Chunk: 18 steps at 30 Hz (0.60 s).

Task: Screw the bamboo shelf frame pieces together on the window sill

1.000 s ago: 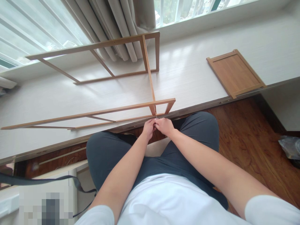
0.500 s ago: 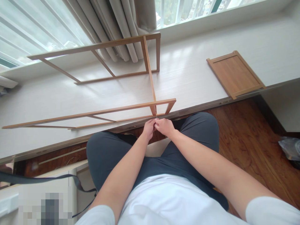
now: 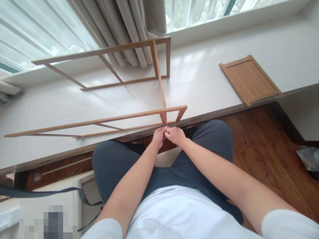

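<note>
Frame (image 3: 99, 121), wooden, unfinished shelf unit, lying on white ledge (image 3: 211, 76) w/ long axis running left-right, its end corner at ledge's near edge. L hand (image 3: 159, 136) & R hand (image 3: 175, 134) touch, fingertips pinched together on a tiny metal piece at that corner; too small to identify. Separate wood panel (image 3: 250, 79) lies well apart, far right.

Both bare forearms reach forward over lap, converging at centre. Left hand (image 3: 158, 136) and right hand (image 3: 175, 135) meet fingertip to fingertip, knuckles up, fingers curled in tight pinch. Wrists straight, right elbow wider out than left. What fingertips pinch too small to tell.
</note>
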Tool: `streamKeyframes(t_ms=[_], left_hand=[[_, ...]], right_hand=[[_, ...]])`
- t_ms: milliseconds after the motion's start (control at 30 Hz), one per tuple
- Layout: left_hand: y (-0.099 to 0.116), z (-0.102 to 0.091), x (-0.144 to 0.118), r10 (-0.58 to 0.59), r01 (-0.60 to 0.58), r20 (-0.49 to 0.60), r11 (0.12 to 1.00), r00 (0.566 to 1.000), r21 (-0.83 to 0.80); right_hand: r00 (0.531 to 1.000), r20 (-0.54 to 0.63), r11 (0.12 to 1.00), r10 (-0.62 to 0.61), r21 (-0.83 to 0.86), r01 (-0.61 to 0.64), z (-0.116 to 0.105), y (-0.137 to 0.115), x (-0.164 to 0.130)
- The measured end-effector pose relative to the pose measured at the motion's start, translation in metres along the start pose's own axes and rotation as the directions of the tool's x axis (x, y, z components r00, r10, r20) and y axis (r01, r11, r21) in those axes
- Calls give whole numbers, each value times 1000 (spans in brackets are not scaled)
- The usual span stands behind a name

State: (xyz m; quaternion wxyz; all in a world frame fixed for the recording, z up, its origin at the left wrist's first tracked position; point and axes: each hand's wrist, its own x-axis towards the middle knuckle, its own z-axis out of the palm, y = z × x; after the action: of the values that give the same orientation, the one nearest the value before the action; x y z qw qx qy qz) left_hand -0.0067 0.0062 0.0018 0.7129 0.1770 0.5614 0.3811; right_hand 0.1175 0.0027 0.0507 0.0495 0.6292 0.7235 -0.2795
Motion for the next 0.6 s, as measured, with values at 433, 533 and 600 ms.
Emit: streamKeyframes(t_ms=[433,533,600], left_hand=[[-1,-5,0,-4,3,40,999,999,37],[-2,-6,1,13,-15,43,998,999,59],[-1,-5,0,45,-49,43,994,998,93]], right_hand=[[997,-39,995,-61,-78,58,0,-1,-1],[997,-44,996,-62,-73,58,-2,-3,-2],[997,-41,996,-58,-63,55,-4,-4,-3]])
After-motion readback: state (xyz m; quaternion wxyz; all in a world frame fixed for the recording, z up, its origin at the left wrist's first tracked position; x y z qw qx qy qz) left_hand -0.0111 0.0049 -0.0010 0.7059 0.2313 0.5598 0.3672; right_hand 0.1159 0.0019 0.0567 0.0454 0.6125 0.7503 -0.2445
